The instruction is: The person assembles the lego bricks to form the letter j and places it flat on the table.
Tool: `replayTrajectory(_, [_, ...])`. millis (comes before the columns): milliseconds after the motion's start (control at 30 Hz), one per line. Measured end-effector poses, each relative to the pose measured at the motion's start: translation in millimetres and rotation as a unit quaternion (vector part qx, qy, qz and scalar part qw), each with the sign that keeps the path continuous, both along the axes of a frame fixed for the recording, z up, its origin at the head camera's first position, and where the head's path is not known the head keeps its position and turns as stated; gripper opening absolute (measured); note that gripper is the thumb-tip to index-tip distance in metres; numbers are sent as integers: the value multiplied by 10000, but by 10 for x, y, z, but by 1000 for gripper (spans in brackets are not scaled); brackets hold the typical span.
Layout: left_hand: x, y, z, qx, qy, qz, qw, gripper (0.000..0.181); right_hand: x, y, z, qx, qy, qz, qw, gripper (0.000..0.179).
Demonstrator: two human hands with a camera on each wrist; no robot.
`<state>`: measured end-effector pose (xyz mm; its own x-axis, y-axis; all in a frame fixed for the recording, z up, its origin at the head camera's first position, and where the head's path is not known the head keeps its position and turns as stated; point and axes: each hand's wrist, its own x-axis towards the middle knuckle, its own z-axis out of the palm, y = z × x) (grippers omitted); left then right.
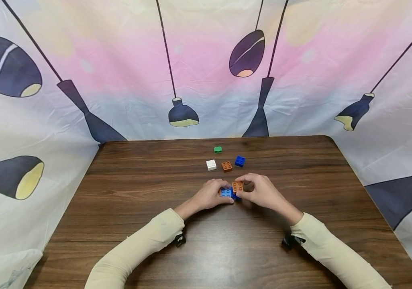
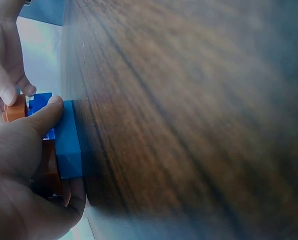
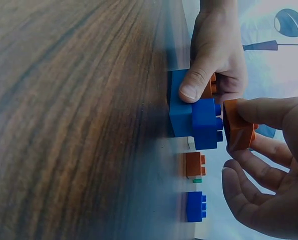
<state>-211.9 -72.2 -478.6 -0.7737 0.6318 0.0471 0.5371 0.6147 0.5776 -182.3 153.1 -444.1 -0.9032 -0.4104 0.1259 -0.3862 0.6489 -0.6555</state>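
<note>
My left hand [image 1: 210,194] grips a light blue brick [image 3: 180,118] on the table, thumb along its near side. Mounted on this base are a dark blue brick [image 3: 204,127] at the right end and an orange brick [image 2: 49,170] toward the left, partly hidden by the hand. My right hand [image 1: 264,192] pinches a second orange brick [image 3: 238,125] between thumb and fingers. That brick hangs just above the dark blue one, studs up, with a narrow gap showing over the studs in the right wrist view.
Beyond the hands on the brown wooden table [image 1: 148,172] lie loose bricks: a white one [image 1: 211,165], an orange-brown one [image 1: 226,166], a dark blue one [image 1: 240,161] and, farther back, a small green one [image 1: 217,149]. A patterned cloth [image 1: 137,80] hangs behind the table.
</note>
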Motion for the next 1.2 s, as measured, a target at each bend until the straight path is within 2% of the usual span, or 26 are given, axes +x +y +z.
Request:
replayTrajectory(700, [3, -6, -17, 18, -45, 64, 10000, 47, -19, -20, -48, 65, -152, 83, 9998, 37])
replayTrajectory(1200, [7, 1, -5, 68, 16, 16, 10000, 47, -51, -26, -59, 291, 21, 56, 9996, 36])
